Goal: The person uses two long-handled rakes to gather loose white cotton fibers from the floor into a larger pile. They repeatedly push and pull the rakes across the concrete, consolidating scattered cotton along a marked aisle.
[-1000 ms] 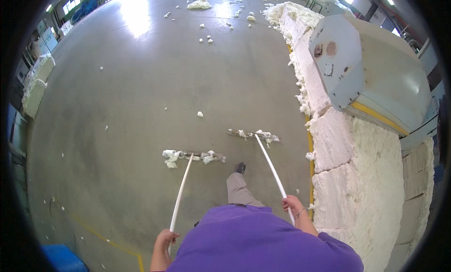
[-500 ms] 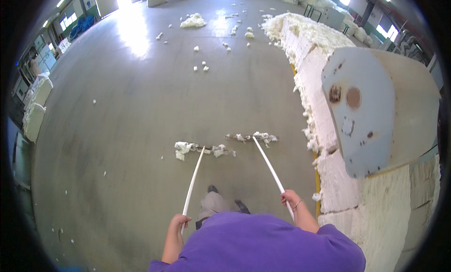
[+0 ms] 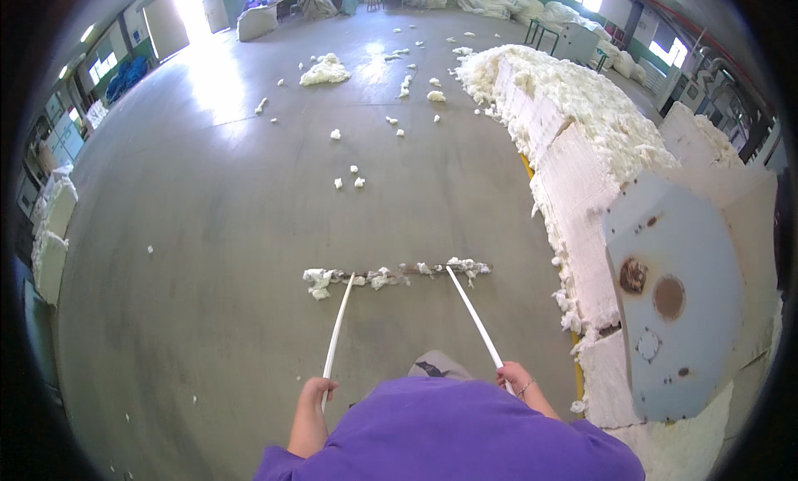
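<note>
Sweeper head [image 3: 339, 277] lies beyond left grip [image 3: 319, 389] (fluff [image 3: 317, 279] clinging).

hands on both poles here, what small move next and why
Probably push the left pole and right pole gently forward together, left hand and right hand in step: the left head and right head lie nearly end to end, white fluff along both, and three small tufts lie ahead of the left one.

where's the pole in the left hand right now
In the head view, the white pole slants left of centre, from the left hand up to a fluff-laden bar on the floor.
</note>
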{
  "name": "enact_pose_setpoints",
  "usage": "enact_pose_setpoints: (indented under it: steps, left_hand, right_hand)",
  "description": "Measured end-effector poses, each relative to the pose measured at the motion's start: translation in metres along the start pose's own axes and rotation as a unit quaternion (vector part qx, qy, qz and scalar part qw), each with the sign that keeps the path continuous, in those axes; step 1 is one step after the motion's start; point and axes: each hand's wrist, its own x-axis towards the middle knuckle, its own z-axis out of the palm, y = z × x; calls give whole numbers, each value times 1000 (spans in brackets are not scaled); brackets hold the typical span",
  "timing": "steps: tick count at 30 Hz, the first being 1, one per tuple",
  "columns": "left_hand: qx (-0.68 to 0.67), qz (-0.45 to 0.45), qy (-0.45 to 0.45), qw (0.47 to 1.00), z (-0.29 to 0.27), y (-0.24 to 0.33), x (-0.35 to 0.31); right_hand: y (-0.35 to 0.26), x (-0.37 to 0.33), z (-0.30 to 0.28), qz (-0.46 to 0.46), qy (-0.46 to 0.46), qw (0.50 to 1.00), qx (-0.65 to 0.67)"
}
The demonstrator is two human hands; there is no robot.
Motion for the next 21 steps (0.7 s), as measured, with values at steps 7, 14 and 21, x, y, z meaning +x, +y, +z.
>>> enact_pose_setpoints:
  steps: [7, 14, 21]
  left_hand:
    - [-170, 96, 23, 981, 4, 201, 36]
    - [-19, -30, 17, 999, -20, 407, 148]
    - [42, -31, 10, 999, -27, 586, 298]
  right_hand:
    - [-185, 98, 54, -36, 2, 999, 11]
    - [-427, 193, 100, -112, 1, 979, -171]
    - [-624, 340, 140, 5, -31, 999, -28]
